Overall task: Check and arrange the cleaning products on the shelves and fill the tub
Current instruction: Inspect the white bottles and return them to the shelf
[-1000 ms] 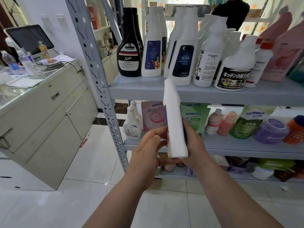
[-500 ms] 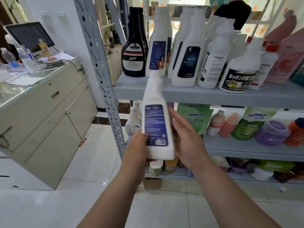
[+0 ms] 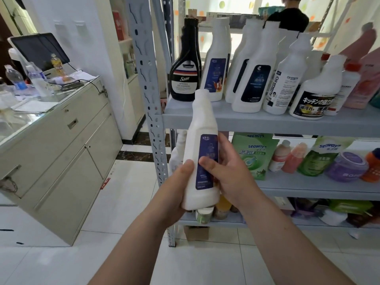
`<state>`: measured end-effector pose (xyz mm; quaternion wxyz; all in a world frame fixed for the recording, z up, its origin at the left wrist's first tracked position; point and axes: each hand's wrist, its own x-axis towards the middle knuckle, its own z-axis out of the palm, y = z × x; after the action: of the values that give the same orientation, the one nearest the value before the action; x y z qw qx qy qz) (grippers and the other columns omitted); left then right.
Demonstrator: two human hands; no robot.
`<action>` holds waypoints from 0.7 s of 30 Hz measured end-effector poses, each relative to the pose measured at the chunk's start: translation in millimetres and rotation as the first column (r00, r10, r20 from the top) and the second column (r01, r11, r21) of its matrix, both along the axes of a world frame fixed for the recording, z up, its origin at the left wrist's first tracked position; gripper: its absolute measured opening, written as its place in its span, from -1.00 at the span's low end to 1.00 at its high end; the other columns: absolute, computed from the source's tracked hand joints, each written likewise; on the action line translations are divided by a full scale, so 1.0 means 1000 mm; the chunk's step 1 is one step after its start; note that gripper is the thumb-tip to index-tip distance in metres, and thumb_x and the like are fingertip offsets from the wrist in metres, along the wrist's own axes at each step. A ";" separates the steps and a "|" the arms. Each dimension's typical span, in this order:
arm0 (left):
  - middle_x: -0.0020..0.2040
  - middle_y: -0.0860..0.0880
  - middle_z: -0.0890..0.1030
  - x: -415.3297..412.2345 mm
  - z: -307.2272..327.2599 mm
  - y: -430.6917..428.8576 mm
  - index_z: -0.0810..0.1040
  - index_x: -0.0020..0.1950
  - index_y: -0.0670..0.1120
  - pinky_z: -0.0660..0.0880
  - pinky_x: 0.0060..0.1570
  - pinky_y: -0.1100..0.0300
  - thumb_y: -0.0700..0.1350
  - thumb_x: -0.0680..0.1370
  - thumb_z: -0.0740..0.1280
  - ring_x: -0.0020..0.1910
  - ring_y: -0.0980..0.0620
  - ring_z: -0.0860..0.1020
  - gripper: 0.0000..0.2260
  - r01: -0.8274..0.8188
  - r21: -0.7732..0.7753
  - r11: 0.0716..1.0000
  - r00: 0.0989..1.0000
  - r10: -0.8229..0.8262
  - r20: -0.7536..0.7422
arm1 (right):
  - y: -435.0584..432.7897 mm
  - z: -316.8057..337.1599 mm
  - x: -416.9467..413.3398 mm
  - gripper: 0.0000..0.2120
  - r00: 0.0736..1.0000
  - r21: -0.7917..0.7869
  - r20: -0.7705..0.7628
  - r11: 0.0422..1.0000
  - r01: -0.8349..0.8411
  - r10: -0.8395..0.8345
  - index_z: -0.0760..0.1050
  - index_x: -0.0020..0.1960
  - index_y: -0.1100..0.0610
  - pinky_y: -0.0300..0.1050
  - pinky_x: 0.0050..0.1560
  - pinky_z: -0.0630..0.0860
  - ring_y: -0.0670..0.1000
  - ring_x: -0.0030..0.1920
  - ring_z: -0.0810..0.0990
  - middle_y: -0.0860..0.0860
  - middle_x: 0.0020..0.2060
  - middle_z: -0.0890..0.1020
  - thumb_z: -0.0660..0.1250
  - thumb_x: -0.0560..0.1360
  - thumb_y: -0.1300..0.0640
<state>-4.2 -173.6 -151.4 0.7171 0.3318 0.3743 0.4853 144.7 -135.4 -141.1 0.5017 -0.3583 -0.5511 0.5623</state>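
White plastic bottle (image 3: pixel 200 153): smooth, tapering to narrow neck, dark blue label facing out. Gripped near upright by both hands: left hand (image 3: pixel 176 194) cupping base, right hand (image 3: pixel 230 175) wrapped round label side. Neck overlapping grey shelf (image 3: pixel 267 122) front edge, near left corner. Glossy tiled floor (image 3: pixel 127 192) leftward.
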 end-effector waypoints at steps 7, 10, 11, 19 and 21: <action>0.05 0.04 0.71 -0.027 0.022 0.009 0.52 0.27 0.12 0.65 0.02 -0.02 0.16 0.36 0.50 0.02 0.02 0.69 -0.50 0.008 0.398 0.917 0.814 0.225 -0.536 | 0.004 0.024 -0.021 -0.39 0.998 0.125 -0.013 0.990 0.059 -0.057 0.43 0.37 -0.34 0.05 0.18 0.64 -0.02 0.21 0.66 -0.10 0.16 0.68 0.49 0.42 0.06; -0.02 0.15 0.69 -0.028 0.034 0.023 0.51 0.20 0.15 0.64 -0.03 0.11 0.02 0.46 0.54 -0.06 0.18 0.66 -0.64 0.014 0.480 0.877 0.695 0.337 -0.635 | 0.015 0.035 -0.020 -0.41 0.995 0.155 0.011 0.984 0.091 -0.094 0.42 0.35 -0.40 0.04 0.12 0.66 0.01 0.19 0.67 0.00 0.15 0.67 0.48 0.44 0.06; -0.04 0.16 0.69 -0.027 0.038 0.028 0.52 0.17 0.15 0.63 -0.07 0.14 0.00 0.47 0.53 -0.08 0.19 0.66 -0.67 0.006 0.497 0.868 0.692 0.356 -0.629 | 0.020 0.038 -0.019 -0.40 0.994 0.172 0.024 0.980 0.103 -0.108 0.40 0.37 -0.40 0.01 0.10 0.66 -0.01 0.18 0.68 0.00 0.15 0.67 0.47 0.46 0.06; -0.05 0.14 0.63 -0.012 0.067 0.101 0.48 0.20 0.07 0.48 -0.25 0.33 -0.02 0.50 0.49 -0.17 0.27 0.58 -0.68 -0.148 0.588 0.795 0.587 0.549 -0.595 | 0.095 0.074 -0.019 -0.45 0.980 0.239 0.151 0.967 0.092 -0.131 0.32 0.48 -0.32 -0.10 0.27 0.57 -0.19 0.26 0.61 -0.21 0.22 0.66 0.37 0.63 0.13; -0.06 0.15 0.58 -0.008 0.075 0.122 0.44 0.17 0.09 0.48 -0.29 0.34 -0.03 0.51 0.48 -0.17 0.26 0.57 -0.69 -0.171 0.616 0.769 0.554 0.592 -0.585 | 0.116 0.079 -0.018 -0.53 0.975 0.270 0.153 0.956 0.115 -0.160 0.35 0.50 -0.25 -0.07 0.36 0.50 -0.17 0.33 0.56 -0.18 0.29 0.62 0.33 0.66 0.07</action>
<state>-12.2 -51.9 -76.8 0.2560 0.5790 0.5649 0.5292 126.4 -19.4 -61.8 0.5326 -0.3746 -0.6350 0.4156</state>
